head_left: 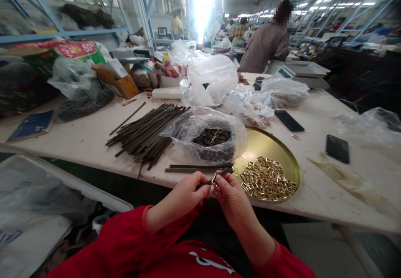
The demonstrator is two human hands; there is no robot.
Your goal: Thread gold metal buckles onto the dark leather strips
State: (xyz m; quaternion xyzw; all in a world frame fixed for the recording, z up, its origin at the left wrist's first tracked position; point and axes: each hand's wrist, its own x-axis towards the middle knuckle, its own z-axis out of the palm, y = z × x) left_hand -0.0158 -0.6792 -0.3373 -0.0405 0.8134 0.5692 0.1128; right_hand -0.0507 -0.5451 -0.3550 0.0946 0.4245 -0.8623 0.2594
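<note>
Near the table's front edge, my left hand is closed around one end of a dark strap. My right hand pinches the strap beside a small gold buckle, which sits on it between my two hands. Fingers hide part of the strap and buckle. Just right of my hands, a round gold tray bears a heap of gold buckles. A few dark strips lie right behind my fingers, and a larger pile of dark strips spreads to the left.
An open clear bag of small dark pieces stands behind my hands. Farther back are white plastic bags and a white roll. Two phones lie at right, a blue notebook far left. A person stands beyond the table.
</note>
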